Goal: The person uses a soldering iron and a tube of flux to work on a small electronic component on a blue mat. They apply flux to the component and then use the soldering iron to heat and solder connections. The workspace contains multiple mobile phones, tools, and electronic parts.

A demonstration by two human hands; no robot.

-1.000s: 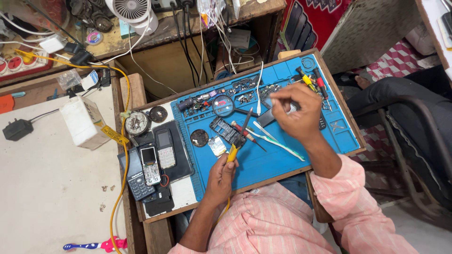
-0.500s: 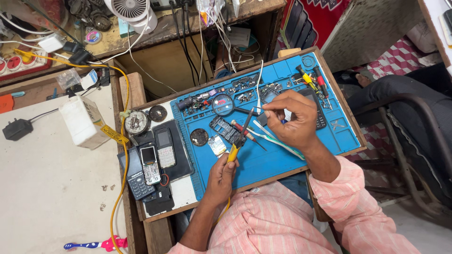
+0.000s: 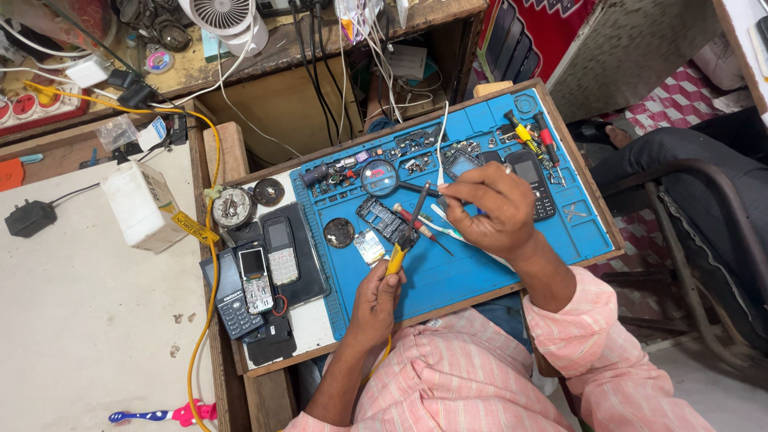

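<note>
My left hand (image 3: 376, 300) fingers closed around yellow-handled soldering iron (image 3: 404, 240), right hand (image 3: 488, 212) fingers pinching white wire (image 3: 440, 148), above blue mat (image 3: 480, 276) centre, magnifier (image 3: 380, 178) near far edge.

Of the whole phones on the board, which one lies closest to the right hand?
The black keypad phone on the blue mat, just beyond the right hand. The other phones lie off the mat's left edge.

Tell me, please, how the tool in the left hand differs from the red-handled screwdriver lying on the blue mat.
The soldering iron has a yellow and black handle and a yellow cord; the red-handled screwdriver has none. The iron is gripped by the left hand and tilted up off the blue mat, while the screwdriver lies flat, untouched. The iron looks longer. Both are slim tools that cross near the right hand.
</note>
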